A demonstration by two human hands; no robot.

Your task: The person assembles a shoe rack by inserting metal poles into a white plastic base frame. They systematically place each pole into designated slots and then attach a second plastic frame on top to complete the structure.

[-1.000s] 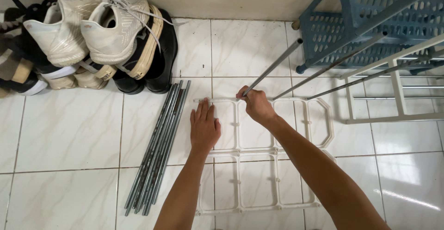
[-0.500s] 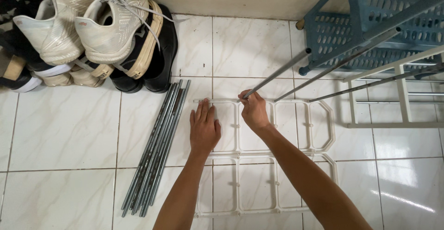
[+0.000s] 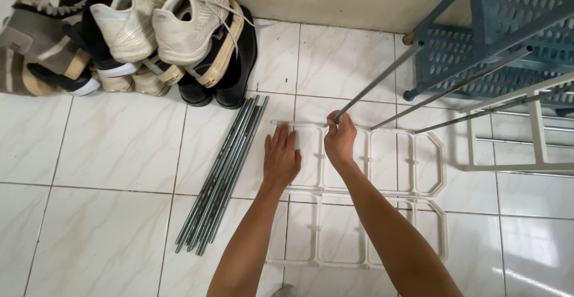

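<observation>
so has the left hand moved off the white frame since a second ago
No. The left hand lies flat on the same left end of the white frame, beside the bundle of grey rods; only the camera shifted.

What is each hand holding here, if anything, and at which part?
The right hand grips a grey metal rod at its lower end. The left hand holds nothing; it lies flat on the white plastic frame.

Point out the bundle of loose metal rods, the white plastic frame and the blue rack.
bundle of metal rods (image 3: 222, 174), head view, mid-length.
white plastic frame (image 3: 443, 174), head view, right edge.
blue rack (image 3: 445, 58), head view, lower shelf.
</observation>
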